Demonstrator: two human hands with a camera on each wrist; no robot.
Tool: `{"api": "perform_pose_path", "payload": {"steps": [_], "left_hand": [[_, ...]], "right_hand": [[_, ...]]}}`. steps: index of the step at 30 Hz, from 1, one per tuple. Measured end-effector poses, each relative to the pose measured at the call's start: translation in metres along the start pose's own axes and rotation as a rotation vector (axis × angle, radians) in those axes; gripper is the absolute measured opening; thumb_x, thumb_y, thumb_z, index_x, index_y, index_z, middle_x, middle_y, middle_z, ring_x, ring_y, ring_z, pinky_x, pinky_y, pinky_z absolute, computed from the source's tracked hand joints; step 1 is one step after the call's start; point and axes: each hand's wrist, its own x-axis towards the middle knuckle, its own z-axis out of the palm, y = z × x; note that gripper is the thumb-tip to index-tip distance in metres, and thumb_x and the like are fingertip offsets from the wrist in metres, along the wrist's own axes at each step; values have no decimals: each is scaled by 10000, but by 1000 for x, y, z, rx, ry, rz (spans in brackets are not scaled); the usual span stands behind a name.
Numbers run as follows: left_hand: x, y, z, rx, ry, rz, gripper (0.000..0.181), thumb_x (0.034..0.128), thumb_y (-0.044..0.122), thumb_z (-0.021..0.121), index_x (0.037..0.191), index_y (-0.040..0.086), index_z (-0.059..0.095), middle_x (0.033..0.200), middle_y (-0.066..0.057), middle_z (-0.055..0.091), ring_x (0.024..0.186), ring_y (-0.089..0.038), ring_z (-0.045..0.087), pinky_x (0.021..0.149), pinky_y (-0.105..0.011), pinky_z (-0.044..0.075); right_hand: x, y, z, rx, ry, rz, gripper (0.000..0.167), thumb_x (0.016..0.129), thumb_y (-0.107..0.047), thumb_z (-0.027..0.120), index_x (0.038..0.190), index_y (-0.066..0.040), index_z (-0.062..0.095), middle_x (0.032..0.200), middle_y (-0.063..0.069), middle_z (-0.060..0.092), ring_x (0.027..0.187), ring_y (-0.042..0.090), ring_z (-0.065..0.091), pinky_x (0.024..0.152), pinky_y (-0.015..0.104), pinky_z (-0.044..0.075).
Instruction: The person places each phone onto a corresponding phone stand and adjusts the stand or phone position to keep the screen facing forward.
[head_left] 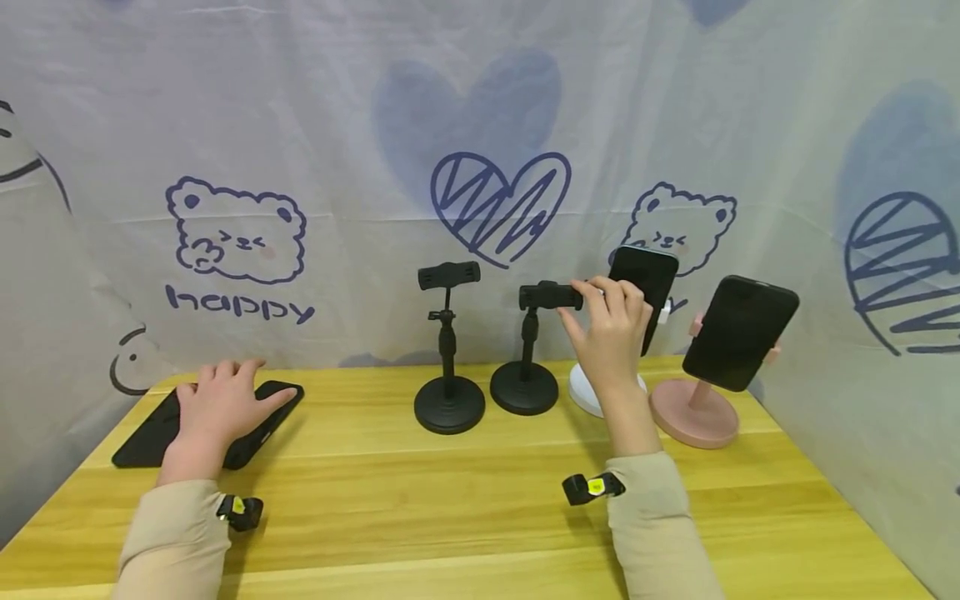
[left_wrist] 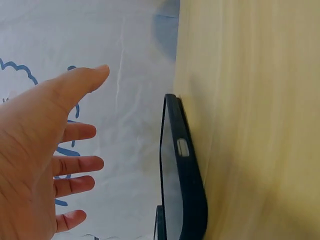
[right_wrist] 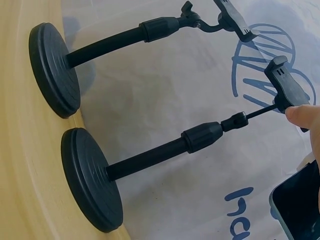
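Pale creased fabric backdrop (head_left: 360,292) hangs behind your yellow wood-grain table (head_left: 420,517). From table centre: at 1 o'clock, an upright matte-black stand (head_left: 528,354) with ringed disc base; at 11, a similar black stand (head_left: 447,360); at 2, a white round-based stand (head_left: 581,392), part-hidden, and a pink stand (head_left: 693,415), each bearing a dark-screened phone (head_left: 738,333). At 9, your left hand (head_left: 217,408), fingers spread, gripping nothing, partly covers two flat black phones (head_left: 146,437). Your right hand (head_left: 611,333), mostly cut off in the right wrist view, pinches the 1-o'clock stand's bar-shaped clamp (head_left: 542,295).
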Motion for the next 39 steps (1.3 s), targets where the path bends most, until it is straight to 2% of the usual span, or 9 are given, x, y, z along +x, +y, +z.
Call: {"api": "perform_pose_path", "payload": {"steps": [6,13,23,30,39], "left_hand": [[3,3,9,-13,-33,-14,886,842,692,555,1408,24,417,1358,-331,392,1235,-557,279,884,-725,212],[6,0,21,-26,-117,-26,994,815,745,533,1460,10,356,1400,-378,311,1238,-606,236,910,-744,192],[10,2,27,-51,-193,-58,1044,805,710,581,1490,-18,278,1409,-408,280,1278,-637,179,938,-787,155],[7,-2,25,-58,-287,-126,1045,826,674,588,1498,-39,226,1418,-434,233,1283,-643,158,927,-756,205],[9,-11,23,-94,-402,-185,1026,865,615,581,1512,-55,150,1431,-466,146,1299,-665,90,977,-774,168]], "right_hand": [[-3,1,-1,9,7,11,369,810,-263,795,1101,-62,689,1120,141,619,1054,343,444,839,506,328],[-3,4,-2,25,28,16,368,799,-249,806,1084,-45,693,1106,149,622,1047,353,446,832,508,321],[-1,4,-2,34,8,33,355,816,-241,791,1095,-47,689,1110,150,621,1066,348,448,838,502,317],[0,1,3,52,7,30,351,804,-204,800,1098,-45,690,1113,149,624,1063,338,451,832,490,314],[-1,-4,1,18,-1,37,352,811,-213,795,1102,-44,691,1117,149,631,1060,334,452,841,488,321]]}}
